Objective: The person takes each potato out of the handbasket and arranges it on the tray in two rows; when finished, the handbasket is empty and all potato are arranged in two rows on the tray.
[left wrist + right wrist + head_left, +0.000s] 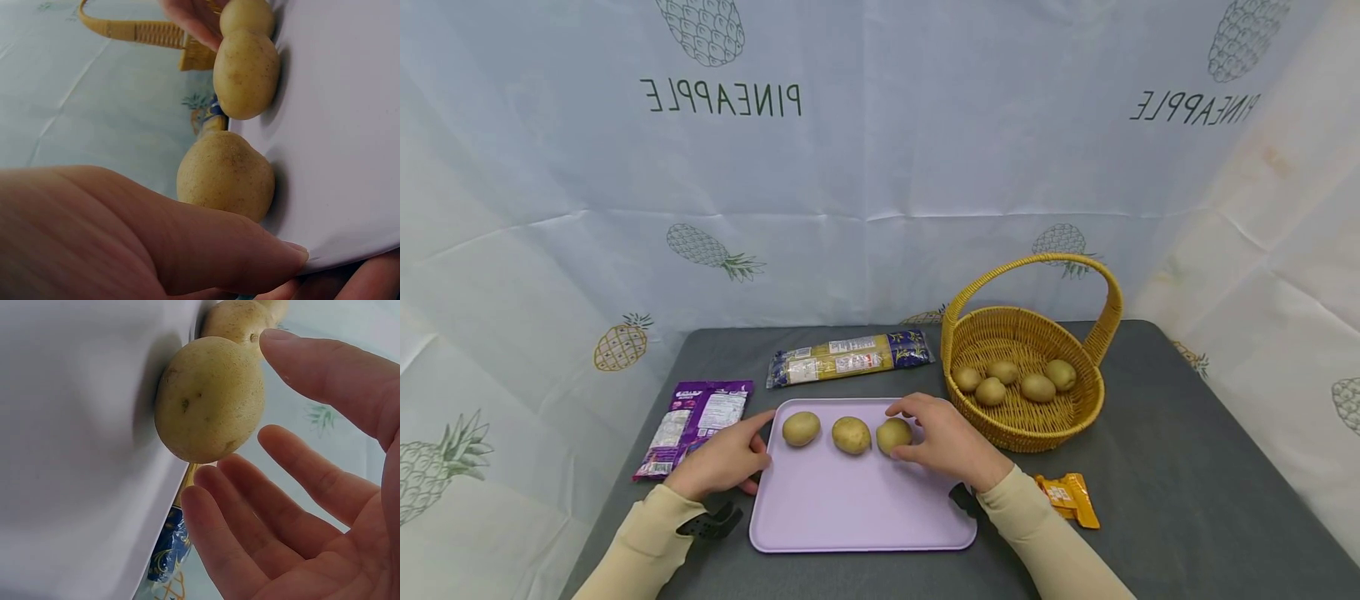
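Three potatoes lie in a row along the far side of a lilac tray (861, 517): a left potato (801, 428), a middle potato (852, 435) and a right potato (893, 434). My left hand (726, 457) holds the tray's left edge, the thumb (250, 250) on the rim and fingers underneath, as the left wrist view shows. Around the right potato, my right hand (951, 442) has its thumb and fingers spread. In the right wrist view a gap shows between the thumb (325, 369) and this potato (209, 400); whether any fingertip touches it, I cannot tell.
A yellow wicker basket (1026, 333) with several potatoes (1038, 387) stands right of the tray. Behind the tray lies a long clear-and-blue packet (850, 358). A purple packet (696, 425) is at the left, and an orange wrapped snack (1070, 498) lies by the right forearm.
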Demonstrator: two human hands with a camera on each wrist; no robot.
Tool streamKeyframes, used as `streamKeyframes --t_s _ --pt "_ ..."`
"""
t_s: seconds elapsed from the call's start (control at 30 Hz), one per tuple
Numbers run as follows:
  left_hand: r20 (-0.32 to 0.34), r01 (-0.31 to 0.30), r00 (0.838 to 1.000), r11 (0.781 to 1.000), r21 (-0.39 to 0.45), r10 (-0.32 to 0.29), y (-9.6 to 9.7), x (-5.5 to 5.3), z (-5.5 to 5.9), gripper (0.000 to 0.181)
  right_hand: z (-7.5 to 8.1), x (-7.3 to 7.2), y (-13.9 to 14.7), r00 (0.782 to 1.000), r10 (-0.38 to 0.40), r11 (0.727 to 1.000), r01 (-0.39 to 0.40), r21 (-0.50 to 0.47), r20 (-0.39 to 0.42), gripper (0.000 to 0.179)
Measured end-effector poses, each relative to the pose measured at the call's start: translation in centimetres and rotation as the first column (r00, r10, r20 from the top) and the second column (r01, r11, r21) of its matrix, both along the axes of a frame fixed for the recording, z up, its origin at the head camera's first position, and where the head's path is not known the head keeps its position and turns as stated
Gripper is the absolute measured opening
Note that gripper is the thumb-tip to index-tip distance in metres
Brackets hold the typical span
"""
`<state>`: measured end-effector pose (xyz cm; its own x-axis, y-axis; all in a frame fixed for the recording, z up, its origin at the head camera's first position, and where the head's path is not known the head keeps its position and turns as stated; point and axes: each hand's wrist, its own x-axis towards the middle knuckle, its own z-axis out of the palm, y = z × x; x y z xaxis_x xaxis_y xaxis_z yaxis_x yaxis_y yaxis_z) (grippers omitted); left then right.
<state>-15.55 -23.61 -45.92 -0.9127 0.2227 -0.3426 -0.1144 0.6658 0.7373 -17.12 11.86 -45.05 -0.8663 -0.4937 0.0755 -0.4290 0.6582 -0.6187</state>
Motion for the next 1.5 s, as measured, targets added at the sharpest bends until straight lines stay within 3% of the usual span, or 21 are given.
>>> streamKeyframes --t_s 0.2,0.33,0.53,0.7,0.9,1.0,1.3,1.5 --pt "-0.006 0.005 1.000 1.000 -0.004 -0.005 0.2 -0.2 0.0 0.081 0.8 0.5 1.0 0.999 0.011 1.000 -0.011 0.001 -0.047 0.050" --pt "-0.008 0.005 1.000 1.000 0.007 -0.005 0.1 -0.2 0.0 0.082 2.5 1.0 2.8 0.995 0.007 1.000 -0.008 -0.014 -0.096 0.047" --pt "0.005 0.004 1.000 1.000 0.006 -0.004 -0.1 -0.3 -0.2 0.083 5.1 1.0 9.3 0.978 -0.080 0.996 0.084 0.013 -0.191 0.039" --pt "0.016 -0.001 1.000 1.000 -0.015 0.002 -0.3 -0.4 -0.1 0.083 5.8 -0.8 15.4 0.969 -0.185 0.973 0.204 0.108 -0.163 0.040" --pt "0.024 0.004 1.000 1.000 -0.014 -0.003 -0.2 -0.5 -0.1 0.083 5.1 -3.4 19.9 0.969 -0.207 0.931 0.238 0.279 -0.134 0.048" --pt "0.021 0.010 1.000 1.000 -0.001 -0.010 -0.1 -0.6 -0.2 0.083 4.7 -4.2 20.8 0.973 -0.203 0.923 0.229 0.309 -0.112 0.051" --pt "0.012 0.007 1.000 1.000 0.019 -0.007 -0.2 -0.3 -0.1 0.082 3.1 -6.4 20.9 0.979 -0.157 0.897 0.198 0.396 -0.133 0.047" --pt "0.023 -0.004 1.000 1.000 0.017 0.004 0.0 -0.4 -0.1 0.083 2.2 -7.1 20.8 0.977 -0.124 0.885 0.187 0.427 -0.172 0.040"
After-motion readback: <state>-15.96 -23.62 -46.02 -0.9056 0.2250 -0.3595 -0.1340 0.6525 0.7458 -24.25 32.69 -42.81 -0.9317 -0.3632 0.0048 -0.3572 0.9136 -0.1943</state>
